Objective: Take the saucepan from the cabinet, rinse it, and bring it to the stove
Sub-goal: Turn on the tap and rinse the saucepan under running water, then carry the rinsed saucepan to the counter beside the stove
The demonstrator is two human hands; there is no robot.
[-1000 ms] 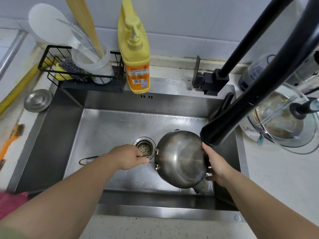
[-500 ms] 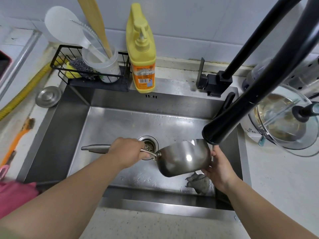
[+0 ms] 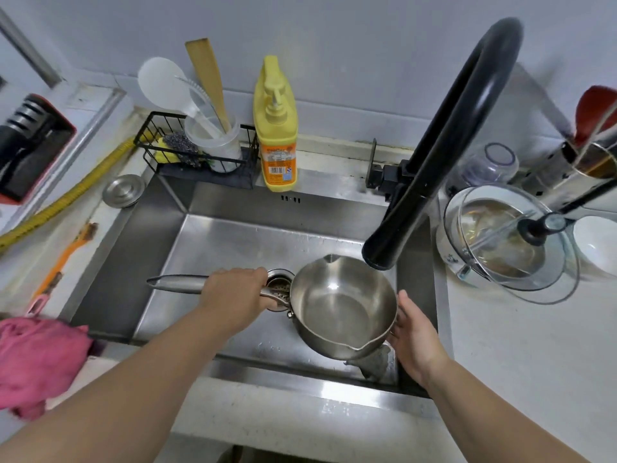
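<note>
I have the saucepan (image 3: 344, 309) over the sink (image 3: 207, 248), mouth up, its long handle running out past my left hand (image 3: 235, 295), which is clenched around it. My right hand (image 3: 414, 332) lies flat and released against the pan's far wall, fingertips hidden behind it. The black faucet (image 3: 444, 155) spout hangs just beyond that hand. Part of the drain is covered.
</note>
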